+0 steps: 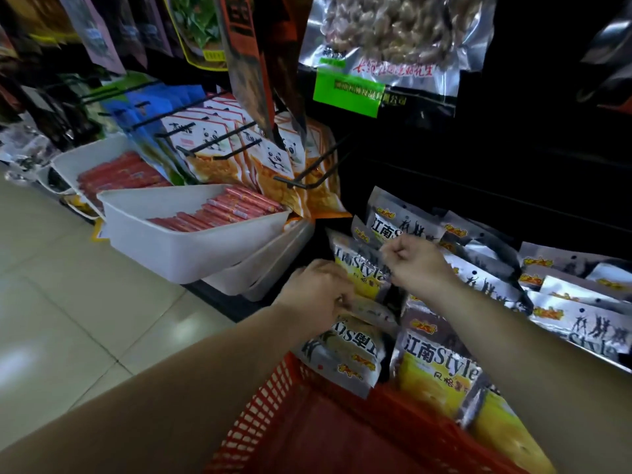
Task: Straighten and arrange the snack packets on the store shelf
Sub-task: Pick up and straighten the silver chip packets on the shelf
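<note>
1. Between the two hands, low on the dark shelf, stands one silver-and-yellow Style snack packet (362, 271). It is tilted, with its long axis running from upper left to lower right.
2. The right hand (415, 265) is curled tight, and appears to pinch the packet's upper right edge.
3. The left hand (318, 292) sits at the lower left corner with its fingers curled. Blur hides whether it pinches this packet or the paler packet (371, 313) just below.
4. Both hands are right at the packet. The right is higher, so it likely steers the top upright while the left steadies the base.
5. Just below, an upside-down packet (345, 350) hangs over the red basket (260, 405). A slumped row of packets (578, 323) lies to the right.
</note>
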The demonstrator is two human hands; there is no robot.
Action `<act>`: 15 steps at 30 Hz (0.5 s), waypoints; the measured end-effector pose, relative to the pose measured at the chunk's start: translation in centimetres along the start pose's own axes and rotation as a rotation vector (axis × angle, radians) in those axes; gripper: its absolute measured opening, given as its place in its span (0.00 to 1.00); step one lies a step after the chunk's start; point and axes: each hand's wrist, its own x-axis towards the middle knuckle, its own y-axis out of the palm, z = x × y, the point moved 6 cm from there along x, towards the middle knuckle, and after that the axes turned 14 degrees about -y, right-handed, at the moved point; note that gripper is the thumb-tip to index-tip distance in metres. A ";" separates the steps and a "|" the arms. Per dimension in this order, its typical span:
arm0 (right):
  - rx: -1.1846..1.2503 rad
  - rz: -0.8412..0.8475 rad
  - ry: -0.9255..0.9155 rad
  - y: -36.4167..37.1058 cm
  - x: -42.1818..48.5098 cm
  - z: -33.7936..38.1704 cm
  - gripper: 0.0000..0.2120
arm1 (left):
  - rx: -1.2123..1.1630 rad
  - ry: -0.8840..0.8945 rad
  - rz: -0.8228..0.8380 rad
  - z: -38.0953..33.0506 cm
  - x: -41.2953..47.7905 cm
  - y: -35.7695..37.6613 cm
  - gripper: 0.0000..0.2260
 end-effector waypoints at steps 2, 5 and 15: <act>-0.081 0.113 -0.010 0.9 -0.5 -0.4 0.10 | -0.054 -0.074 0.141 1.3 -0.4 1.7 0.07; -0.151 0.200 0.005 2.1 -1.3 -1.3 0.10 | -0.191 -0.149 0.176 2.6 -1.7 1.9 0.12; -0.173 0.287 0.106 5.6 -3.9 -2.4 0.05 | -0.955 -0.791 0.248 5.2 -3.9 4.7 0.13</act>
